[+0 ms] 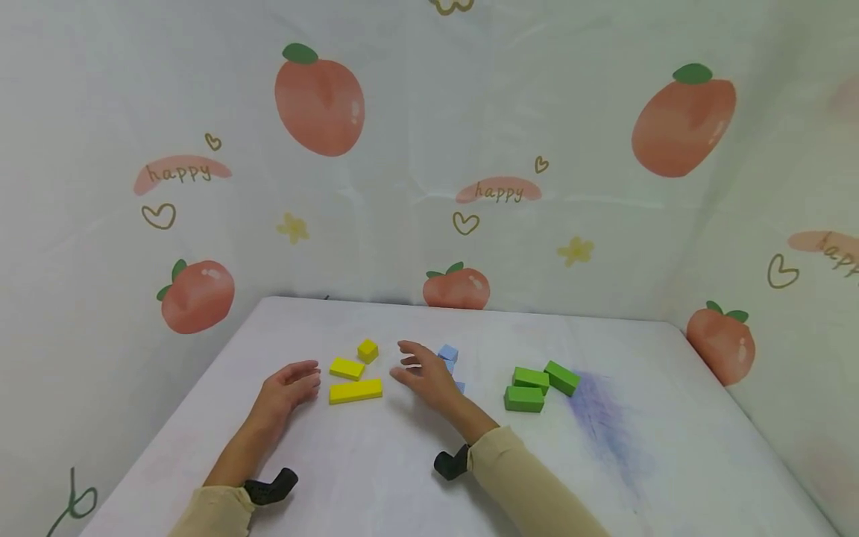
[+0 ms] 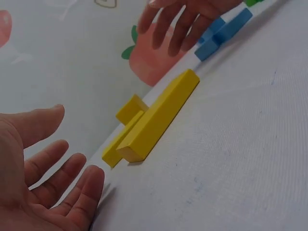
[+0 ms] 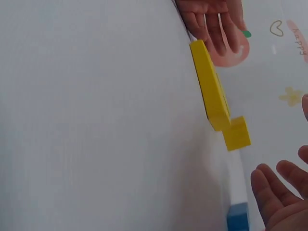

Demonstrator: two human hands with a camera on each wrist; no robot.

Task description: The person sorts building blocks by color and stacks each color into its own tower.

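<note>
Three yellow blocks lie between my hands: a long one (image 1: 356,391), a shorter one (image 1: 347,368) behind it, and a small cube (image 1: 367,351) farthest back. On their left is my left hand (image 1: 285,391), fingers loosely bent and holding nothing. My right hand (image 1: 426,375) hovers on their right, fingers spread with nothing in them. It partly hides the blue blocks (image 1: 448,353) behind it. In the left wrist view the long yellow block (image 2: 161,118) points away from the left hand's fingertips (image 2: 94,180).
Three green blocks (image 1: 525,399) lie close together to the right of the blue ones. A purple-blue stain (image 1: 607,418) marks the white tabletop (image 1: 376,477) beside them. A white cloth with printed fruit (image 1: 322,104) hangs along the back and sides.
</note>
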